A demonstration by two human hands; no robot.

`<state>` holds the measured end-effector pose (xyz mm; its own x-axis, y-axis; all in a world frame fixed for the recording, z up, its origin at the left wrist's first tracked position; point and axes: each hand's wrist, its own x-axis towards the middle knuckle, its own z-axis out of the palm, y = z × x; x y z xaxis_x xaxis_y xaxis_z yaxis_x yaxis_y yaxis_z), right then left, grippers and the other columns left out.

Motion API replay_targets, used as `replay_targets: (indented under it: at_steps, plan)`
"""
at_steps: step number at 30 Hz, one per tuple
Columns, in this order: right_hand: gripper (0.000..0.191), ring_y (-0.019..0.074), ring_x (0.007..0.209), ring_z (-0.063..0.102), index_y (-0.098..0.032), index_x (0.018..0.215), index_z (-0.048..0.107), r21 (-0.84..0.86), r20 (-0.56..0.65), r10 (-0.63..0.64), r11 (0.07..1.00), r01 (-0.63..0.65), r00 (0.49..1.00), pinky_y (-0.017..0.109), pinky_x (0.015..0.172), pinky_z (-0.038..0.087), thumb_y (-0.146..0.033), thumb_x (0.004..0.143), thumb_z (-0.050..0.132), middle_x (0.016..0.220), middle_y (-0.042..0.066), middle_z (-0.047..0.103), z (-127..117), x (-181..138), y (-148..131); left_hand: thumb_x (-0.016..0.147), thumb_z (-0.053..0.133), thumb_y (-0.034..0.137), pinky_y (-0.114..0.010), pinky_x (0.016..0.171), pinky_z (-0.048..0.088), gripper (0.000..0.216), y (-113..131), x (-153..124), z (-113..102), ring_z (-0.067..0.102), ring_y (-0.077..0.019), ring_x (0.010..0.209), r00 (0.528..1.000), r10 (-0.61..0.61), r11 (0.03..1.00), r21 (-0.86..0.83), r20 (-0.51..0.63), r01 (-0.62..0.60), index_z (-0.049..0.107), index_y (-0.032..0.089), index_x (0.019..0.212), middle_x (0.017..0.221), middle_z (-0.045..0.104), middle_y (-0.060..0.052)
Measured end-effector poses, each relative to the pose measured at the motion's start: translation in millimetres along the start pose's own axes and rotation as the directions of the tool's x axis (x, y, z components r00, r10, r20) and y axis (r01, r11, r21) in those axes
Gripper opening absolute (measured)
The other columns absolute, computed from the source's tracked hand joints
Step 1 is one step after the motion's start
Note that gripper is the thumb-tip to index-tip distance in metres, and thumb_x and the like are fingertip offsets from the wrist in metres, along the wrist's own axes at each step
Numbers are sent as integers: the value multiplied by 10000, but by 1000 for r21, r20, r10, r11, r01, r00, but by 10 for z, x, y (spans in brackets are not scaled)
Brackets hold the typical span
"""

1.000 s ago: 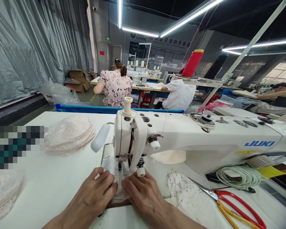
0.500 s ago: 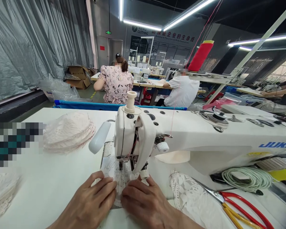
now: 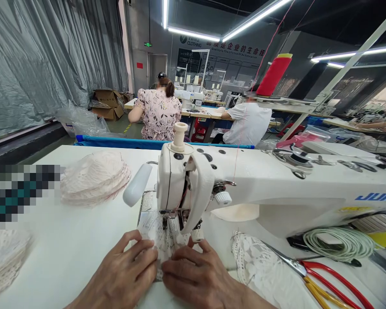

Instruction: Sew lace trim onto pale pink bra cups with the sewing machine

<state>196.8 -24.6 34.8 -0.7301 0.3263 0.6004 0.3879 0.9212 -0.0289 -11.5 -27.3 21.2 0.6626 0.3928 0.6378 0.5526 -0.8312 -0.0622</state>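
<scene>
A piece of white lace fabric (image 3: 151, 223) lies under the presser foot (image 3: 165, 223) of a white sewing machine (image 3: 273, 174). My left hand (image 3: 128, 262) is on the left side of the lace, its fingers curled and pressed together over the edge. Close beside it, my right hand (image 3: 196, 268) pinches the lace just in front of the needle area, its thumb and forefinger near the white knob (image 3: 197, 235). Between the hands the fabric runs toward the foot, and my fingers hide part of it. Fine red thread passes down the machine head.
Stacked lace pieces (image 3: 93, 178) lie at the back left, with another stack (image 3: 4, 262) at the left edge. To the right are a lace piece (image 3: 263, 266), red-and-yellow-handled scissors (image 3: 296, 264) and a coiled pale cord (image 3: 339, 242). Two people sit working ahead; another is partly visible far right.
The whole view has shifted slightly, so the machine sits a little further right. Both hands stay almost in place on the lace, and the right fingers are slightly nearer the left hand.
</scene>
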Motion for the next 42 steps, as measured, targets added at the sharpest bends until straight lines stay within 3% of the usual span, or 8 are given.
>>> replay_targets:
  at_steps: [5,7,10,13,20,31,37,42]
  plan:
    - [232,128,738,574,-175,837,605,-15,34,16,1000,-15,999,329,695,332,-117,940,405,779,-4,680,18,-33,-7,987,293,114,-330,804,350,365,0,117,-53,592,-126,775,999,5,1000,19,-43,-4,626,171,851,702,645,28]
    - [243,135,735,575,-179,815,604,-14,50,39,999,-38,998,329,700,330,-205,960,411,755,0,673,20,-41,-13,994,260,127,-328,793,347,400,0,149,-67,583,-123,751,998,1,1000,16,-59,0,626,179,844,692,644,32]
    - [407,150,753,578,-168,833,607,-3,28,92,996,-92,995,352,758,334,-432,981,335,766,15,666,11,-46,-17,1006,221,169,-325,792,343,434,10,158,-57,579,-118,746,997,-17,1000,8,-69,18,632,192,870,719,652,28]
    - [544,159,736,574,-156,892,613,-29,-5,166,986,-166,986,383,825,327,-575,938,268,818,43,670,12,-55,11,1001,258,187,-324,806,341,384,20,129,2,587,-120,780,998,-52,998,27,-39,53,631,186,911,777,660,15]
    - [655,197,753,565,-154,879,618,-125,20,262,958,-257,965,408,847,345,-739,791,338,743,63,651,79,-63,162,934,386,161,-363,844,327,227,-71,139,147,575,-174,851,998,-56,995,85,-29,58,595,166,1023,892,653,-35]
    - [598,219,958,557,-185,928,608,-145,21,260,956,-255,965,422,950,272,-718,804,367,977,75,659,35,-33,188,899,417,173,-415,935,275,260,-143,110,181,552,-204,896,998,-57,992,112,8,56,595,146,1087,923,652,-69]
    - [598,161,709,545,-145,918,601,-107,-71,137,984,-144,988,393,865,297,-569,949,181,796,49,660,77,-64,150,941,330,122,-365,880,321,289,-63,138,139,566,-179,882,998,-42,991,126,-43,47,613,150,996,913,672,-57]
    - [611,157,649,508,-142,901,602,-112,-50,129,985,-134,990,374,784,310,-510,974,120,767,50,639,88,-68,127,949,239,81,-343,798,339,391,-17,170,102,558,-162,778,995,-2,990,142,-104,17,622,147,902,792,665,-44]
